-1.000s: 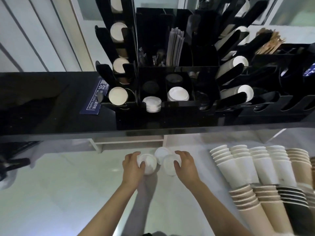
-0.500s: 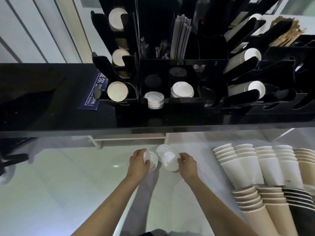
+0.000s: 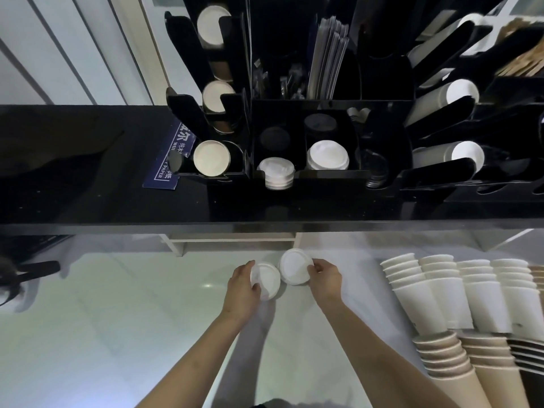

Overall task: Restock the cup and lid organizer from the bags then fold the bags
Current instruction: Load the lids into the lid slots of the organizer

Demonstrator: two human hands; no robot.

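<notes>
My left hand (image 3: 241,290) grips a stack of white lids (image 3: 266,279) below the counter's front edge. Beside it, my right hand (image 3: 326,278) holds a second stack of white lids (image 3: 294,266) by its right rim; the two stacks touch. On the black counter (image 3: 88,172) stands the black organizer (image 3: 329,178). Its front compartments hold a small lid stack (image 3: 276,172) and a wider lid stack (image 3: 327,156). Slanted cup slots flank it on the left (image 3: 212,157) and right (image 3: 468,151). No bag is clearly visible.
Several sleeves of nested white paper cups (image 3: 441,290) lie at lower right, with brown ones (image 3: 447,360) below them. A blue paper packet (image 3: 167,163) lies left of the organizer. Napkins (image 3: 326,60) and wooden stirrers (image 3: 524,57) fill back slots. A dark object (image 3: 26,275) sits at far left.
Both hands have risen slightly toward the counter with the lids. The right-hand stack now sits higher than the left, and the view has shifted closer to the organizer.
</notes>
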